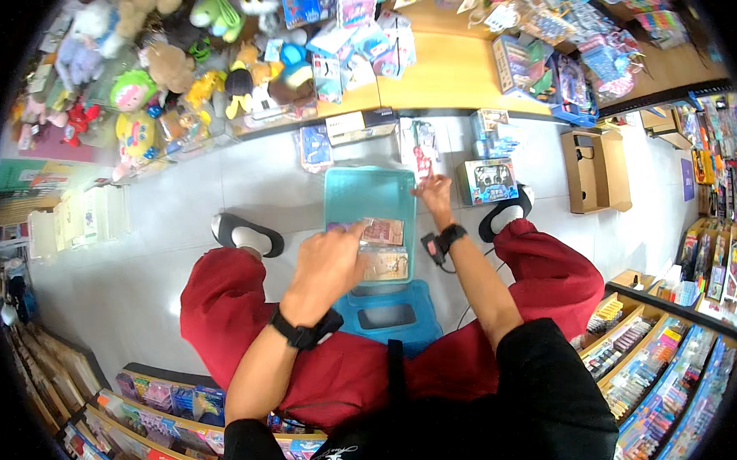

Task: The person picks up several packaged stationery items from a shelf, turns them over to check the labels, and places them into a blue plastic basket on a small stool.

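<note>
A teal plastic basket (370, 190) stands on the floor between my feet. My left hand (330, 256) is over its near left part, fingers partly hidden against the contents. Beside those fingers lie a packet with a reddish-brown printed front (386, 231) and a clear-wrapped tan packet (387, 265). My right hand (435, 193) is just outside the basket's right rim. Its fingertips reach the near end of a flat white package with red parts (418, 149); whether they grip it is unclear. A blue plastic lid (423, 315) with a cut-out lies at the basket's near end.
Right of my right hand stands a boxed game controller (489, 181), near my shoe. Beyond are small blue packages (496, 137), a dark box (360, 126) and a blue packet (315, 147). An open cardboard box (598, 172) sits farther right. Plush toys (166, 67) crowd the shelf ahead.
</note>
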### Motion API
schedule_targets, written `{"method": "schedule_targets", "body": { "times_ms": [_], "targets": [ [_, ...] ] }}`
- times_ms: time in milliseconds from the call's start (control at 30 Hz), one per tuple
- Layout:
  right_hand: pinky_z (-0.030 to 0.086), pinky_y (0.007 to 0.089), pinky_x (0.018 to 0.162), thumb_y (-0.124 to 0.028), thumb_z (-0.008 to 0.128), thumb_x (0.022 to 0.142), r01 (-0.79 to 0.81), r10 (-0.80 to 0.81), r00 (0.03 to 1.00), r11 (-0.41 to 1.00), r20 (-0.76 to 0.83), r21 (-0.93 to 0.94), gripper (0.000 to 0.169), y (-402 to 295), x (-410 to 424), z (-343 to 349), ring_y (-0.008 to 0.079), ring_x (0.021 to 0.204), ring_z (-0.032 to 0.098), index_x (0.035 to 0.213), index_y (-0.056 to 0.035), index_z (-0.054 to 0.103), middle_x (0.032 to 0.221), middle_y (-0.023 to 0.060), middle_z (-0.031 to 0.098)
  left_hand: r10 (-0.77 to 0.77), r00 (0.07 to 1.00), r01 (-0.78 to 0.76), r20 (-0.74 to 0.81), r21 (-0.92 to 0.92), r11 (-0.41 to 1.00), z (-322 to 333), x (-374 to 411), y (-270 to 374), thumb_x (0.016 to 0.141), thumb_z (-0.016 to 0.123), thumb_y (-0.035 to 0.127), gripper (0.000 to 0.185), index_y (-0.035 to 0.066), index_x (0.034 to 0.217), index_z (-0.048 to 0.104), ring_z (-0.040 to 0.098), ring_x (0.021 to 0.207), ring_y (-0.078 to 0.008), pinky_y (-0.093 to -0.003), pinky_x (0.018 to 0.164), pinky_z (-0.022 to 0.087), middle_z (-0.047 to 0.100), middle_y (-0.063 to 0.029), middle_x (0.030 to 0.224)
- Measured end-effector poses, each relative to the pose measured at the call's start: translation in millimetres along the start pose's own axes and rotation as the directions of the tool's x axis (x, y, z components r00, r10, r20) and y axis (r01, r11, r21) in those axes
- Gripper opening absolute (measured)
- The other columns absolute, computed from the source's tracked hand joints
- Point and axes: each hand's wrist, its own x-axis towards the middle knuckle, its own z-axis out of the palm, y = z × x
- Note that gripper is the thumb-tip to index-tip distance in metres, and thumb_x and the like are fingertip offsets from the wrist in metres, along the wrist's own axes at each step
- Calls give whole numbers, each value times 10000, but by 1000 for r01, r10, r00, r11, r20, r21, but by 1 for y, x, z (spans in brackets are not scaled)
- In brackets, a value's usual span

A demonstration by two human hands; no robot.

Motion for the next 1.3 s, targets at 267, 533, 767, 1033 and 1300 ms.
{"method": "schedule_targets", "body": {
  "times_ms": [267, 533, 767, 1033, 1300],
  "targets": [
    [452, 403, 895, -177, 857, 643, 323, -249, 942, 853, -226, 410, 877, -189, -126, -144, 271, 1065, 536, 1264, -36, 254, 1127, 203, 529, 60, 998, -60, -15, -477, 877, 12, 2, -7, 845, 640, 380, 466, 68, 1190, 619, 676, 801, -308, -378, 740, 518, 689, -164, 943],
    [484, 345, 850, -146, 813, 698, 611, -457, 510, 789, -729, -66, 705, -147, -11, -430, 219, 991, 545, 1200, 10, 343, 1098, 131, 499, 53, 999, -40, 2, -628, 777, 27, -26, -27, 868, 648, 272, 415, 48, 1213, 598, 672, 751, -181, -299, 684, 521, 688, -132, 941],
    [394, 413, 979, -268, 799, 674, 118, -607, 0, 789, -794, -603, 757, -123, -79, -616, 373, 1122, 485, 1244, 42, 411, 1202, 224, 482, 47, 999, -35, 2, -630, 776, 37, -35, -38, 873, 641, 204, 374, 48, 1209, 596, 668, 766, -175, -303, 689, 524, 691, -122, 951],
    [465, 406, 879, -270, 819, 680, 221, -526, 61, 836, -848, -502, 811, -162, -190, -614, 290, 1040, 554, 1282, 43, 374, 1144, 186, 530, 145, 976, -212, -161, -562, 799, -26, -55, 14, 862, 637, 136, 364, 54, 1215, 592, 625, 701, -137, -284, 644, 496, 694, -91, 945],
    [452, 341, 928, -178, 836, 636, 596, -418, 714, 784, -562, 174, 967, -240, -314, -377, 216, 1131, 531, 1396, -2, 265, 1231, 131, 496, 259, 914, -405, -313, -648, 645, -83, -138, 109, 880, 622, 110, 421, 84, 1294, 548, 569, 694, -71, -241, 642, 483, 678, -73, 1006]
  ]
}}
